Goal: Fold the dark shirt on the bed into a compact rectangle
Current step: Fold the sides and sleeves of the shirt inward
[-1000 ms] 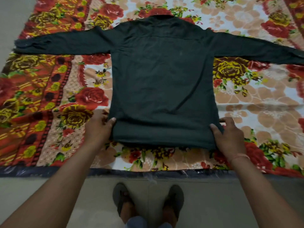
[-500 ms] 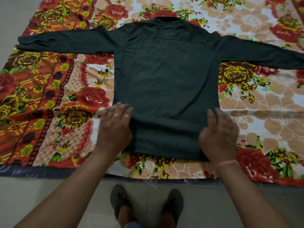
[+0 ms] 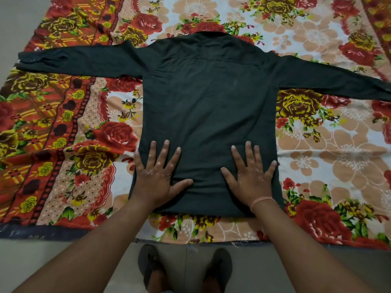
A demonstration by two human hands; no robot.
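The dark shirt [image 3: 208, 106] lies flat and back-up on the bed, collar at the far end, both long sleeves stretched straight out to left and right. My left hand [image 3: 157, 172] rests palm down on the lower left of the shirt body, fingers spread. My right hand [image 3: 250, 173] presses flat on the lower right part, fingers spread too, with a pink thread around the wrist. Neither hand holds any cloth. The shirt's hem runs just below both wrists.
A floral bedsheet [image 3: 317, 157] in red, orange and white covers the bed under the shirt. The bed's near edge [image 3: 63, 233] runs across below the hem. My feet in dark sandals [image 3: 186, 269] stand on the grey floor beneath.
Both hands have left the hem corners and slid inward and up onto the shirt body, now lying flat with fingers spread. The shirt looks smoother at the bottom.
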